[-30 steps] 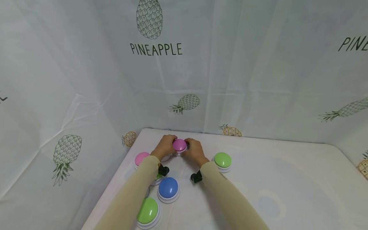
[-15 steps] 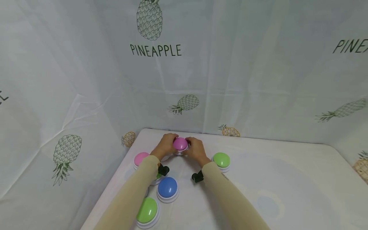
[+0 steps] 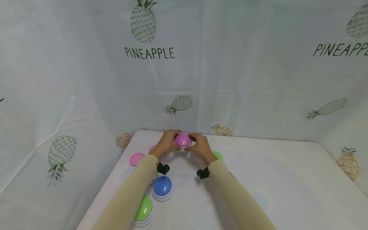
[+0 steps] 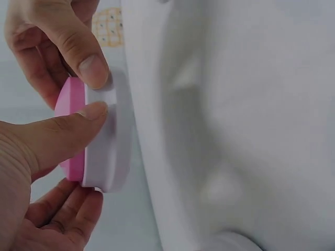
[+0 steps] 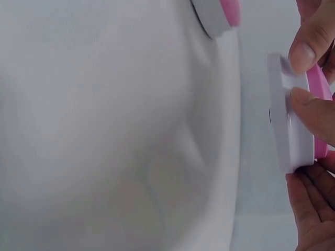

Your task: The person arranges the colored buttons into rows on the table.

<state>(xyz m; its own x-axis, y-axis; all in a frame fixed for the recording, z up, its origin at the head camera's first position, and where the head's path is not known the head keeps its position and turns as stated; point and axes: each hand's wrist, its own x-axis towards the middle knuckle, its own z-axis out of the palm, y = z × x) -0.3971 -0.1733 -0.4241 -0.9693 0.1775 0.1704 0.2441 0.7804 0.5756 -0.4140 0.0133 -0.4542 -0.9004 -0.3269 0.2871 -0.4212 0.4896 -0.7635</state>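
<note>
Both hands hold one push button with a pink dome [image 3: 182, 140] and a white base, lifted off the table near its far edge. My left hand [image 3: 167, 142] grips its left side and my right hand [image 3: 201, 147] its right side. In the left wrist view both thumbs [image 4: 93, 70] press the white base [image 4: 107, 141], whose underside is apart from the table. Fingers [image 5: 309, 201] curl beneath the rim in the right wrist view. Just left of my left hand stands another pink button [image 3: 151, 148], partly hidden by it.
On the table's left side stand a pink button [image 3: 136, 159], a blue one [image 3: 162, 186] and a green one [image 3: 143, 209], with another mostly covered by the left forearm. A green button [image 3: 217, 155] sits behind the right wrist. White pineapple-print cloth [image 3: 244, 80] hangs behind the table [image 3: 276, 169].
The held pink button has risen and shifted to the right with both hands. A pink button behind the left hand has come more into view. The head view has turned slightly right.
</note>
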